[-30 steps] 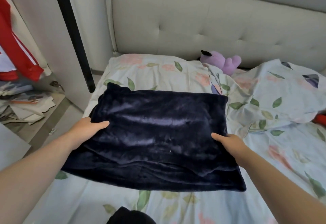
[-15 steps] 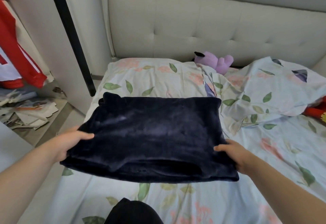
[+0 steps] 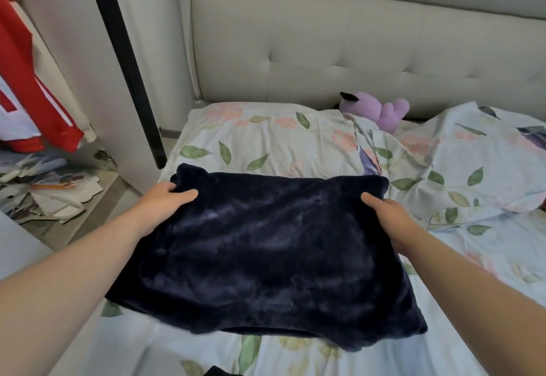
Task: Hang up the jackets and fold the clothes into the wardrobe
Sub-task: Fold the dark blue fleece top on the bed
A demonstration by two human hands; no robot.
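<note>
At the very bottom edge of the view, a dark scrap of fabric [image 3: 219, 371] is peeking in, too cropped to identify. Just beyond it, the floral sheet [image 3: 295, 358] is covering the bed, and the folded navy garment [image 3: 266, 257], a plush, velvety rectangle, is spreading across it, its near edge lying over the sheet. Whether its far part is lifting clear of the bed cannot be told.

Both bare forearms are reaching in from the lower corners. The left hand [image 3: 165, 207] is grasping the garment near its far-left corner, thumb lying on top and fingers curling round the edge, bunching the cloth there. The right hand [image 3: 387, 216] is gripping the right edge near the far corner, thumb on top and fingers tucking underneath.

Beyond the garment, a floral pillow [image 3: 266, 139] is lying flat, and a crumpled duvet [image 3: 472, 162] in the same print is heaping up to the right. A purple plush toy [image 3: 381, 109] is sitting between them against the pale tufted headboard [image 3: 354, 50].

Off to the left, beside the bed, the wardrobe [image 3: 76, 59] is standing open, its black door edge [image 3: 124, 65] running diagonally. Inside, a red and white jacket [image 3: 26, 94] is hanging above scattered papers [image 3: 44, 195].
</note>
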